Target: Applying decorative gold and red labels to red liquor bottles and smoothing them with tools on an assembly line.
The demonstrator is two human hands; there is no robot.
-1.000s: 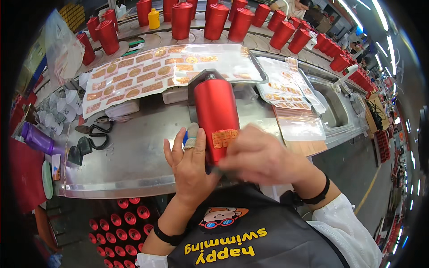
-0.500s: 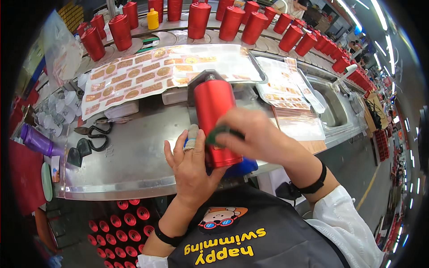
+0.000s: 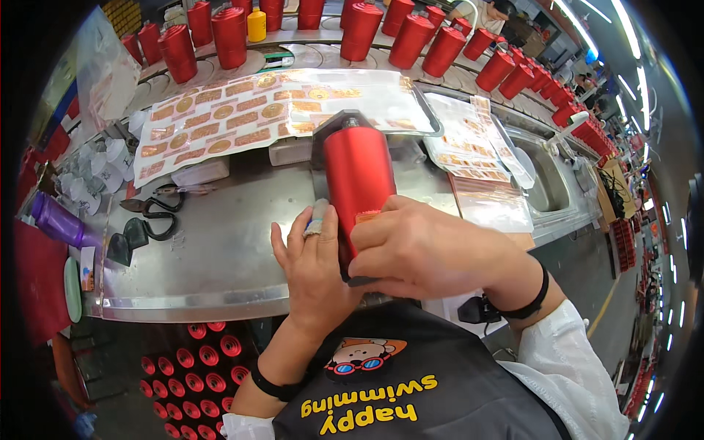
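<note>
A shiny red bottle (image 3: 359, 169) lies tilted on a dark grey stand (image 3: 320, 143), its narrow neck pointing away from me. My left hand (image 3: 315, 264) steadies its lower left side, fingers fairly straight and thumb tucked under the near end. A wrap covers one fingertip. My right hand (image 3: 411, 246) is closed over the near part of the bottle, fingertips bent against its surface. A strip of gold label (image 3: 368, 215) shows by those fingers. Below them a dark edge pokes out; what the right hand holds is mostly hidden.
A sheet of gold-and-pink labels (image 3: 220, 121) spreads behind the bottle, with more label sheets (image 3: 469, 139) to the right by a sink (image 3: 546, 176). Scissors (image 3: 158, 213) and dark green scraper pieces (image 3: 128, 242) lie left. Red bottles (image 3: 359, 33) line the conveyor beyond.
My right hand has come nearer and lower on the bottle; the dark green scraper seen in it before is now mostly hidden. The bottles on the conveyor have shifted right.
</note>
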